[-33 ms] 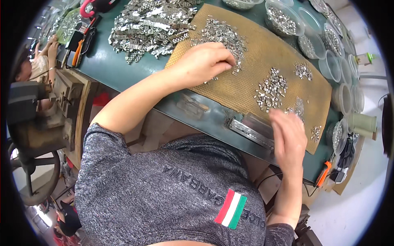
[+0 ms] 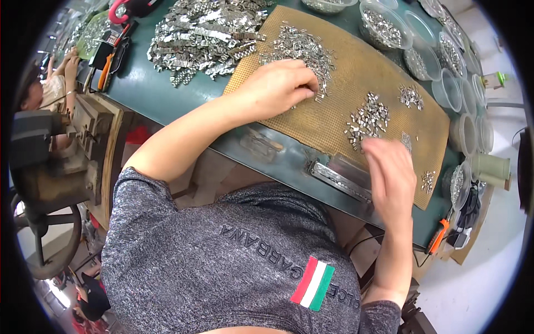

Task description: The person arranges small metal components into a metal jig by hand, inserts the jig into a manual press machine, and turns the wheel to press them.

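My left hand (image 2: 283, 84) rests its curled fingers at the near edge of a large pile of small silvery metal pieces (image 2: 305, 49) on the tan textured mat (image 2: 334, 119). Its thumb and forefinger are pressed together, and whatever lies between them is hidden. Farther right, my right hand (image 2: 392, 172) has its bent fingertips at the near edge of a smaller metal pile (image 2: 370, 114). These fingers are drawn together too, and I cannot see what they hold. Part of another little heap (image 2: 406, 139) shows just beyond the right hand's knuckles.
Stacked metal strips (image 2: 206, 36) lie beyond my left arm. Clear plastic tubs (image 2: 384, 25), several holding metal pieces, line the far right. A narrow metal tray (image 2: 340, 181) sits near the table's front edge. An orange-handled tool (image 2: 438, 236) lies at the right corner.
My right hand has shifted slightly away from me and to the left, to the near edge of the middle pile. My left hand has barely moved.
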A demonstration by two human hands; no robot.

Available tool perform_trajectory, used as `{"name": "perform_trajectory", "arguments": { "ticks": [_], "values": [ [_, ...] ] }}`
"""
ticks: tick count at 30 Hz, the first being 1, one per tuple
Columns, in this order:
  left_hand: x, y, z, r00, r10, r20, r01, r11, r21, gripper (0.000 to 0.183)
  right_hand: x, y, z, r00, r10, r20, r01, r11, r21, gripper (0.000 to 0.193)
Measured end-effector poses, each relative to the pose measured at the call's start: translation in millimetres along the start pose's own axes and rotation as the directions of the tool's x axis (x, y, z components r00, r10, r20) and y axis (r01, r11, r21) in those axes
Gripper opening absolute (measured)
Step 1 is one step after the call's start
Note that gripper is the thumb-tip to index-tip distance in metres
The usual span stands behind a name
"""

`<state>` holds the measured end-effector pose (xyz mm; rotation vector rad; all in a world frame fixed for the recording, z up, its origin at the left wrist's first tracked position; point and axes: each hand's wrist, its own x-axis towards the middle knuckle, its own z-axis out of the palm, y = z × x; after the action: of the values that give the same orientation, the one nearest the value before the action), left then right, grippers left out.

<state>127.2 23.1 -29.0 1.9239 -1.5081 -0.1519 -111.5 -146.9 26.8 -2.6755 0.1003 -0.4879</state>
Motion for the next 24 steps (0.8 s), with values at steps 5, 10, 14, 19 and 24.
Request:
{"name": "perform_trajectory", "arguments": {
  "ticks": [5, 10, 14, 19, 24],
  "values": [
    [3, 5, -3, 0.998, 0.047, -0.037, -0.046, 0.999, 0.021, 0.012, 69, 30, 46, 0.997, -0.077, 0.010, 0.078, 0.994, -0.078, 0.015],
    [5, 3, -11, 0.999, -0.012, -0.030, 0.012, 1.000, 0.018, 0.015, 93, 30, 70, 0.987, -0.120, 0.105, 0.138, 0.972, -0.190, 0.011],
    [8, 6, -10, 0.999, -0.033, -0.004, 0.033, 0.999, 0.007, 0.014, 88, 25, 68, 0.987, -0.073, 0.143, 0.098, 0.979, -0.180, 0.010],
    [19, 3, 10, 0.993, 0.120, 0.020, -0.121, 0.991, 0.062, 0.014, 79, 21, 57, 0.984, -0.064, 0.165, 0.101, 0.969, -0.227, 0.007],
    [30, -1, 18, 0.972, 0.201, 0.120, -0.220, 0.960, 0.173, 0.012, 48, 26, 33, 0.995, -0.001, 0.098, 0.010, 0.997, -0.083, 0.007]
  ]
}}
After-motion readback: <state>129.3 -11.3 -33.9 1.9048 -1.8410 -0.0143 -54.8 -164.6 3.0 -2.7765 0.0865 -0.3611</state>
